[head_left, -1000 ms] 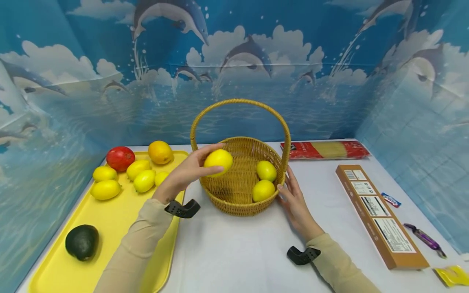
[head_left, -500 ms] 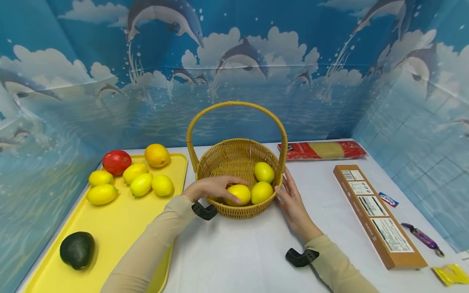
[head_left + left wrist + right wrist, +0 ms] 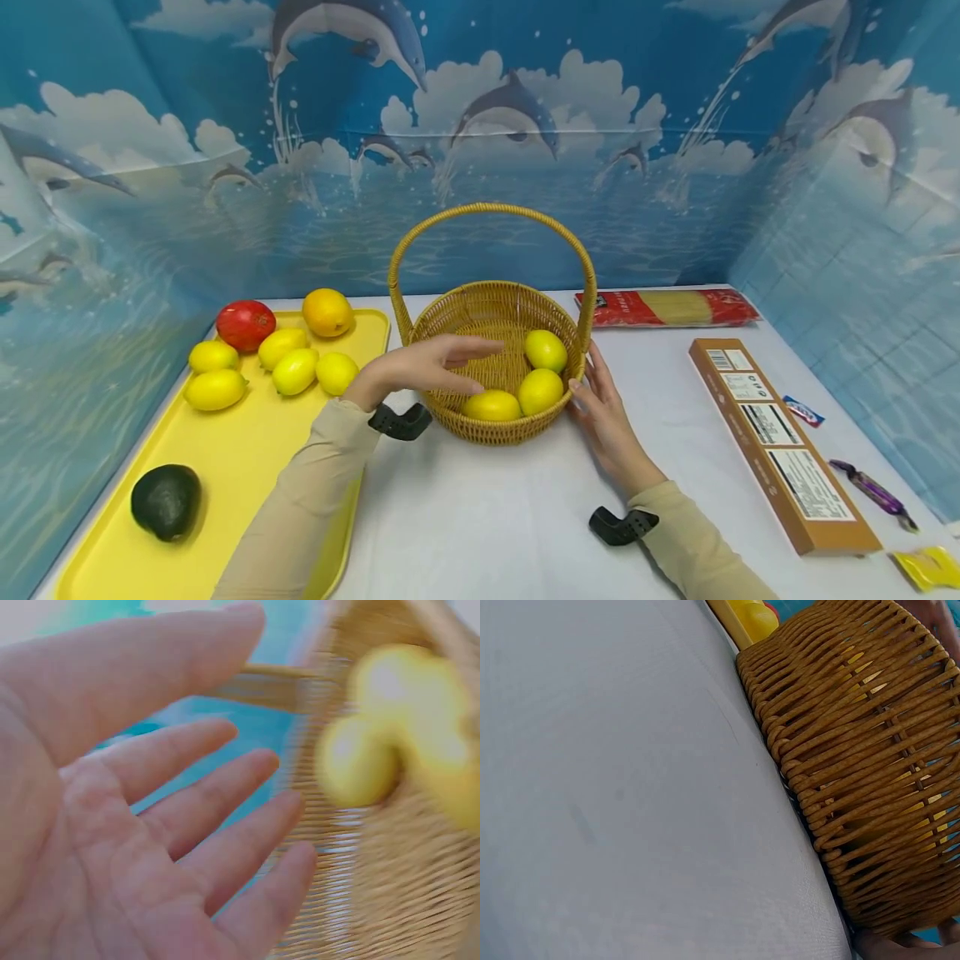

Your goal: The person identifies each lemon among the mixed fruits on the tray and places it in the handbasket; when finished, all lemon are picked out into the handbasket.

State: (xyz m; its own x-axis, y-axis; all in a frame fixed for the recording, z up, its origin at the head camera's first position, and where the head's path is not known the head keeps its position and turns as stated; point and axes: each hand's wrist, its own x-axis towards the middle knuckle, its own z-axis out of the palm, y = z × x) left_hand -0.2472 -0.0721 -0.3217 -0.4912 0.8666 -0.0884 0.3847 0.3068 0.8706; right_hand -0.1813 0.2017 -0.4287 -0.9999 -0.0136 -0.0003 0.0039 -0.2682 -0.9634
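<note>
We see the left hand (image 3: 112, 832) at left, its palm exposed and its fingers extended and apart. To its right we find the woven basket (image 3: 405, 885), containing blurred yellow fruits (image 3: 356, 761); beyond lies a blue backdrop (image 3: 264, 729).

White table (image 3: 480, 508). Left: yellow tray (image 3: 262, 446). Middle, toward back: basket (image 3: 502, 432), upright. Back right: red packet (image 3: 667, 307), along rear edge, near basket. Right: brown box (image 3: 786, 446), slanted; beyond it, blue packet (image 3: 803, 411), purple wrapper (image 3: 876, 492), yellow packet (image 3: 928, 568).

long beige sleeves (image 3: 296, 500), curved black wrist pieces (image 3: 624, 528)
</note>
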